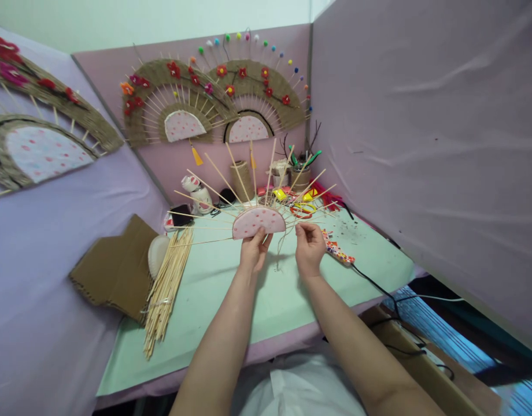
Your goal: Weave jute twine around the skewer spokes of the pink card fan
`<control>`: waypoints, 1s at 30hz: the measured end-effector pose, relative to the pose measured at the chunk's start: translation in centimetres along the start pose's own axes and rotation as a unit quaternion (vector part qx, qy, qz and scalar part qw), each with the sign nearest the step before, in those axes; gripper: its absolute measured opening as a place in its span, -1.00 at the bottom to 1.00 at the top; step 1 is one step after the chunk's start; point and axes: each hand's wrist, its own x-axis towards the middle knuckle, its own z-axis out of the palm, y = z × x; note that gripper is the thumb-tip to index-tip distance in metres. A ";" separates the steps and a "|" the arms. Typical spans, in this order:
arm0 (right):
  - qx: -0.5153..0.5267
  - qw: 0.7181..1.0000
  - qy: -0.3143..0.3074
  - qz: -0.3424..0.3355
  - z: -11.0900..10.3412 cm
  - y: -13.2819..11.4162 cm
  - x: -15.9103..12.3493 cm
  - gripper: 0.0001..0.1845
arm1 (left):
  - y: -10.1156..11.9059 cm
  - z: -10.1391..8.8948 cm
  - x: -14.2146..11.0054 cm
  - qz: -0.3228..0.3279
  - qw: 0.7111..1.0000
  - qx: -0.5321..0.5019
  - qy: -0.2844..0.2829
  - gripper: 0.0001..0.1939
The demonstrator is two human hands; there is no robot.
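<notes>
My left hand (254, 252) grips the lower edge of a half-round fan base (259, 222), thumb in front. The base is covered in pale pink fabric with red spots. Thin wooden sticks (218, 167) radiate from its curved edge. Just right of the base, my right hand (310, 248) is closed in a pinch, apparently on a thin strand of twine (282, 241) that hangs loosely by the base's right corner. The fingertips partly hide where the strand runs. Both hands are above the pale green tabletop (218, 312).
A bundle of wooden sticks (167, 294) and cut cardboard (118, 266) lie on the left. A patterned glue gun (337, 248) with a black cord lies on the right. Behind stand a twine spool (241, 180), a jar (200, 196) and a tool pot (299, 178). Finished fans (174, 86) hang on the partition.
</notes>
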 end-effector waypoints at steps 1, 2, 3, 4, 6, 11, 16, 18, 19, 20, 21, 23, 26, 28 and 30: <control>0.001 1.000 -0.014 0.022 0.0 0.0 0.0 -0.75 | 0.0 -0.1 0.1 -0.004 1.000 -0.008 0.007 -0.72; -0.001 0.999 -0.026 0.031 -0.1 -0.1 -0.1 -0.71 | 0.0 -0.1 0.1 -0.007 1.000 -0.015 0.013 -0.73; -0.002 0.999 -0.035 0.030 -0.1 -0.2 -0.2 -0.69 | 0.1 -0.1 0.2 -0.008 1.000 -0.022 0.018 -0.75; -0.001 0.999 -0.042 0.019 -0.1 -0.3 -0.3 -0.71 | 0.1 -0.1 0.3 -0.008 0.999 -0.029 0.020 -0.76; 0.004 0.998 -0.061 -0.019 0.0 -0.6 -0.6 -0.79 | 0.1 -0.1 0.3 -0.006 0.999 -0.037 0.018 -0.76; -0.021 0.989 -0.122 -0.079 0.3 -0.7 -0.9 -0.71 | 0.0 -0.2 0.4 -0.006 0.999 -0.038 0.005 -0.73; -0.050 0.987 -0.129 -0.085 0.4 -0.1 -0.8 -0.71 | -0.2 -0.4 0.4 0.002 1.000 -0.017 0.002 -0.65; -0.051 0.987 -0.131 -0.083 0.5 0.1 -0.9 -0.72 | -0.2 -0.4 0.5 0.003 1.000 -0.010 0.004 -0.63; -0.050 0.986 -0.133 -0.083 0.5 0.1 -0.9 -0.72 | -0.2 -0.4 0.5 0.002 1.000 -0.007 0.004 -0.62; -0.049 0.986 -0.134 -0.083 0.5 0.2 -0.9 -0.72 | -0.3 -0.4 0.5 0.002 1.000 -0.005 0.005 -0.62; -0.051 0.986 -0.135 -0.085 0.5 0.2 -0.9 -0.71 | -0.3 -0.4 0.5 0.001 1.000 -0.003 0.007 -0.62; -0.059 0.984 -0.140 -0.092 0.6 0.3 -0.9 -0.68 | -0.3 -0.4 0.5 0.000 1.000 -0.002 0.009 -0.63; -0.080 0.981 -0.144 -0.105 0.5 0.4 -0.9 -0.64 | -0.3 -0.4 0.5 0.002 1.000 -0.003 0.005 -0.65; -0.101 0.981 -0.117 -0.115 0.4 0.4 -0.8 -0.61 | -0.3 -0.4 0.5 0.003 1.000 -0.002 0.003 -0.65; -0.119 0.981 -0.083 -0.129 0.3 0.4 -0.8 -0.57 | -0.3 -0.4 0.4 0.004 1.000 0.003 0.004 -0.65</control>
